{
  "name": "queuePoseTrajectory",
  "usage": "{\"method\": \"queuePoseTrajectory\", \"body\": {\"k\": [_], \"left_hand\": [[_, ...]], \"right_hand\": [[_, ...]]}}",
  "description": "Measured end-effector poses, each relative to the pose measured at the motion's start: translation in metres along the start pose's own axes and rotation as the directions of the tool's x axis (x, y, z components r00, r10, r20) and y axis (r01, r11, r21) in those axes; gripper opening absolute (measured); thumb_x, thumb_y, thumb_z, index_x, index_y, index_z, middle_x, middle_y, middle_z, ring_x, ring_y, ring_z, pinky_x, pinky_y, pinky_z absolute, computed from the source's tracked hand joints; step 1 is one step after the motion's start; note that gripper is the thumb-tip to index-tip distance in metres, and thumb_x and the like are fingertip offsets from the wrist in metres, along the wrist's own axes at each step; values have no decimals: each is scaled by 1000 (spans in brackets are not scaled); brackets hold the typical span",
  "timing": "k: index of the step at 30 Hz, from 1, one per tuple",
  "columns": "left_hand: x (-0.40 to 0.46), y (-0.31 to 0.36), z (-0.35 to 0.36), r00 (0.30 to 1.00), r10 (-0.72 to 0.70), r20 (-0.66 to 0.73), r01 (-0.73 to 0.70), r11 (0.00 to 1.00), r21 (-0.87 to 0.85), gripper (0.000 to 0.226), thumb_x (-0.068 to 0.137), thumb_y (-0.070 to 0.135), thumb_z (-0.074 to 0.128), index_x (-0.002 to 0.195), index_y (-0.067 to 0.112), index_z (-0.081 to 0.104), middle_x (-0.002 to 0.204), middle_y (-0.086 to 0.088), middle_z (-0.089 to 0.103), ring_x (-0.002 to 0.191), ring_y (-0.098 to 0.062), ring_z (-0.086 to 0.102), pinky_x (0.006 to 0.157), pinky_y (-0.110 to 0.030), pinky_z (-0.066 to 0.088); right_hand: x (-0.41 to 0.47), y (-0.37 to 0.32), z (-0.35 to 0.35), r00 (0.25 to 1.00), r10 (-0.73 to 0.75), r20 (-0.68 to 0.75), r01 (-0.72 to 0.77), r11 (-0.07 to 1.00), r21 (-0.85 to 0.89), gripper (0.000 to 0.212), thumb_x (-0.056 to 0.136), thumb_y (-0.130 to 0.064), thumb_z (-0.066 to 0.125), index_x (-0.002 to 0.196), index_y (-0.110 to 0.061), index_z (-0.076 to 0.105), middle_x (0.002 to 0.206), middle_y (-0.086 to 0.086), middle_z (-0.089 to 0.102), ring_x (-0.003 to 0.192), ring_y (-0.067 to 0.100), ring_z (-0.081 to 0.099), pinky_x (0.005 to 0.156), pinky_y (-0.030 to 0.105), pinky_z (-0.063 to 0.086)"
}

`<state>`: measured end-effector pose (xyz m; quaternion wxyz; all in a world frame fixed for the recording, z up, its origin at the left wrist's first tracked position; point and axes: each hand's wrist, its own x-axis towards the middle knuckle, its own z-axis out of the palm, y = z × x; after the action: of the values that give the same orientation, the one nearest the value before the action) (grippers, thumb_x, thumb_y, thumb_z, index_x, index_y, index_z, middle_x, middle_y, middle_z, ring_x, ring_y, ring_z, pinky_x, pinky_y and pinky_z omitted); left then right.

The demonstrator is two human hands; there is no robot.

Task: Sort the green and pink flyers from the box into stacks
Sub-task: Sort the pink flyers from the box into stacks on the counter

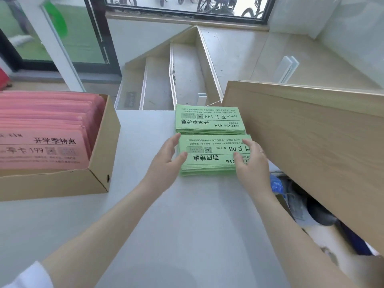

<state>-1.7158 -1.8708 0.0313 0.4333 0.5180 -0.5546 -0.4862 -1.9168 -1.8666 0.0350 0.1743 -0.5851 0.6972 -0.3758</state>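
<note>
worktop: pale grey, plain | box at left, holds pink flyers | two green stacks at far edge: far stack, near stack just beside it | left hand, right hand: fingers spread loose, flanking near stack's ends, not clenched | wooden board right | stairs beyond, window above

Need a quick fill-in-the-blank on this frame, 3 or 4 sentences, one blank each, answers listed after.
1. The cardboard box on the left holds flyers coloured ____.
2. The number of green stacks lying on the table is ____.
3. The left hand and right hand are on the ____ green stack, not the far green stack.
4. A ring shows on the ____ hand.

Answers: pink; two; near; right
</note>
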Motion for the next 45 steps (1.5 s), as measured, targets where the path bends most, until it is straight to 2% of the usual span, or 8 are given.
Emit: {"method": "queuePoseTrajectory", "body": {"k": [9,15,21,27,33,38,42,45], "left_hand": [[-60,37,-137,908,381,-176,-346,917,200,29,90,8,48,112,26,54,104,13,63,92,1,63,79,-7,43],[-41,26,-282,830,557,40,-419,574,703,21,88,6,51,101,14,66,96,8,68,88,-6,62,80,-14,48],[9,-2,-382,944,64,324,-329,117,937,52,96,24,45,145,21,27,154,4,22,140,-16,26,111,-38,29],[10,-27,-402,926,21,377,-376,135,917,68,96,27,44,149,23,1,157,3,-6,145,-14,-3,116,-30,-1],[8,-30,-402,921,71,382,-388,195,901,72,94,31,48,149,23,2,157,3,-7,144,-14,-4,115,-30,-5],[4,-28,-399,876,232,424,-469,195,861,76,91,32,55,149,24,6,157,1,-1,145,-17,-5,113,-30,-7],[1,-31,-398,716,461,525,-658,194,727,52,83,14,64,133,14,50,129,-6,58,123,-26,50,101,-41,42],[-4,-25,-396,774,377,508,-606,210,767,31,94,24,50,124,18,55,115,2,64,102,-21,62,72,-31,48]], "right_hand": [[-26,-150,89,850,-457,260,411,886,215,16,87,-7,57,98,-13,67,103,-2,64,92,7,55,78,9,38],[-57,-229,159,748,-581,321,520,813,262,18,87,-8,54,99,-11,67,92,-5,62,78,9,55,75,15,42],[-62,-290,224,595,-530,604,675,738,-18,38,96,-13,44,133,-16,48,142,-1,45,126,18,45,103,31,36],[-61,-294,245,648,-401,648,672,702,-237,51,93,-8,47,142,-14,34,154,-1,22,139,19,28,111,28,22],[-65,-291,240,675,-523,521,695,688,-210,41,85,-2,58,125,-9,55,130,5,56,120,29,49,100,43,38],[-69,-298,246,737,-240,632,545,764,-345,34,89,-15,52,123,-18,49,120,2,58,110,24,54,87,37,46],[-71,-291,251,764,-149,628,510,736,-445,28,89,-19,49,117,-22,52,113,5,61,104,29,56,78,37,49],[-72,-297,247,806,-191,561,516,691,-506,20,91,-18,46,109,-23,53,106,6,61,96,31,57,65,32,39]]}}
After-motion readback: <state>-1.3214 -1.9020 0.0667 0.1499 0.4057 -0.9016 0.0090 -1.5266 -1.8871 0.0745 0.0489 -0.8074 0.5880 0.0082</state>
